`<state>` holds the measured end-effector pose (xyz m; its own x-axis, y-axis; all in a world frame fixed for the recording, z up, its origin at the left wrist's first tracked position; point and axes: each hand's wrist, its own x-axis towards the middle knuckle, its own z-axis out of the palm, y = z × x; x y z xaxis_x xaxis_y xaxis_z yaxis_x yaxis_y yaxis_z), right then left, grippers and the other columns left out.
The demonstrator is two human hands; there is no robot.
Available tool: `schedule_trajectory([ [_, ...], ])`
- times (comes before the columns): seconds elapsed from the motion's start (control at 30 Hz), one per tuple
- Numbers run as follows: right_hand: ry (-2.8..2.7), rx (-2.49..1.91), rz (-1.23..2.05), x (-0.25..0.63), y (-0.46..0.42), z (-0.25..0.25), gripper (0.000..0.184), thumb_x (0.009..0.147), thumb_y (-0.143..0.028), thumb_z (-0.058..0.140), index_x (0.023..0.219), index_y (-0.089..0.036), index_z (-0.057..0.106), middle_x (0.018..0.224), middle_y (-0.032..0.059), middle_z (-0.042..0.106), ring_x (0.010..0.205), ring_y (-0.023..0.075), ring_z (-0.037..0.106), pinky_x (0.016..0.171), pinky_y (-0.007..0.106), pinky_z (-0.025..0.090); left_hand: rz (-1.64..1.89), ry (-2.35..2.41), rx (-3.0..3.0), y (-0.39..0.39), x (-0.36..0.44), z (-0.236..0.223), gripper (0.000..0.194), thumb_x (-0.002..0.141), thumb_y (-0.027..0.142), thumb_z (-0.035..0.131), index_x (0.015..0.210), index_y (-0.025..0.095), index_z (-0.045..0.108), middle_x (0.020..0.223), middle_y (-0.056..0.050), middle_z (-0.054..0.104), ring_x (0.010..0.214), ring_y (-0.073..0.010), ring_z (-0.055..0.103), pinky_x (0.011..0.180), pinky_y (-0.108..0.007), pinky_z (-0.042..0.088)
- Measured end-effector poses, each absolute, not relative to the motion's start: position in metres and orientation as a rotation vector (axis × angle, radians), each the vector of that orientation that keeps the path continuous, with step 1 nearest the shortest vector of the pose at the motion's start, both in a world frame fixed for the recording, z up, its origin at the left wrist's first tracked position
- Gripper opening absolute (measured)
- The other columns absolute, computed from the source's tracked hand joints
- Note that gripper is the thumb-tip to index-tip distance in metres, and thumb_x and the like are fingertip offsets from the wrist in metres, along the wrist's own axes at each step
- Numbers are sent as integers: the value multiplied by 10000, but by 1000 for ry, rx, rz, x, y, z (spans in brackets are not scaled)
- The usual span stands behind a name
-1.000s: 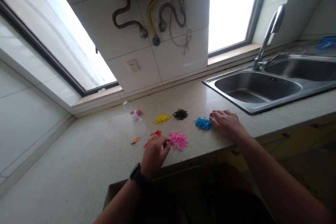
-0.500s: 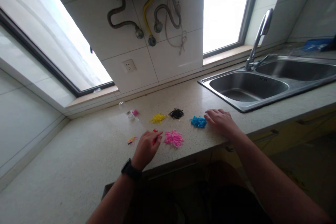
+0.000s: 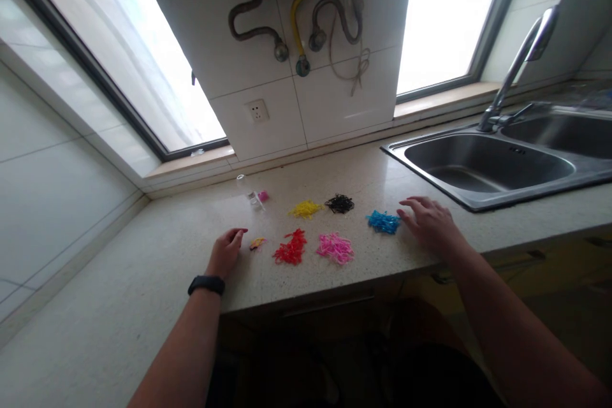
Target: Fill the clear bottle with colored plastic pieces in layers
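Observation:
My left hand, with a black band on its wrist, rests on the counter just left of a small mixed-colour pile. Its index finger is stretched out and nothing shows in it. On the right, my right hand lies open beside a pile of blue rubber bands, fingertips close to its edge. Between the hands are piles of red bands, pink bands, yellow bands and black bands. The pieces are too small to make out singly.
Behind the yellow pile, to the left, lie clear plastic pieces and a small pink item. A clear round piece is farther back. To the right is a steel sink with a tap. The counter's front edge runs below the piles.
My left hand has moved left, off the red pile to beside the mixed pile, uncovering the red bands. My right hand stays by the blue pile. The view has shifted slightly.

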<state>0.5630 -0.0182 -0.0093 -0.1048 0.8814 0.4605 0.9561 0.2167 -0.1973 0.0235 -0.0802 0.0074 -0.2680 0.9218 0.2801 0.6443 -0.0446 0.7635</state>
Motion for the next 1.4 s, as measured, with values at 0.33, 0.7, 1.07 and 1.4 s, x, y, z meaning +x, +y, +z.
schedule_trajectory([
  [0.33,-2080,-1121,168,458,-38,40,251,945,-324,465,1081,-210,643,1032,91,685,925,217,623,878,361,459,1261,1877,1612,-77,22,1,530,835,552,512,1012,97,719,602,11,486,561,-142,437,548,-252,330],
  [0.7,-2692,-761,334,252,-34,59,259,916,-326,550,1092,-209,700,1090,77,719,989,221,648,827,299,436,1359,1829,1579,-73,13,-5,501,860,516,497,1020,88,704,594,24,452,550,-128,422,536,-248,317],
  [1.07,-2889,-807,176,197,-17,37,287,919,-362,545,1061,-187,723,1072,136,708,961,255,660,764,311,460,1372,1794,1584,-72,11,-1,477,850,488,514,1004,85,716,590,11,502,563,-134,458,557,-251,359],
  [1.4,-2884,-829,322,198,-6,35,223,845,-271,602,1019,-213,729,1033,79,731,925,208,663,731,262,438,1386,1777,1591,-71,7,-7,457,865,480,517,1001,94,720,591,12,499,564,-132,463,552,-249,357],
])
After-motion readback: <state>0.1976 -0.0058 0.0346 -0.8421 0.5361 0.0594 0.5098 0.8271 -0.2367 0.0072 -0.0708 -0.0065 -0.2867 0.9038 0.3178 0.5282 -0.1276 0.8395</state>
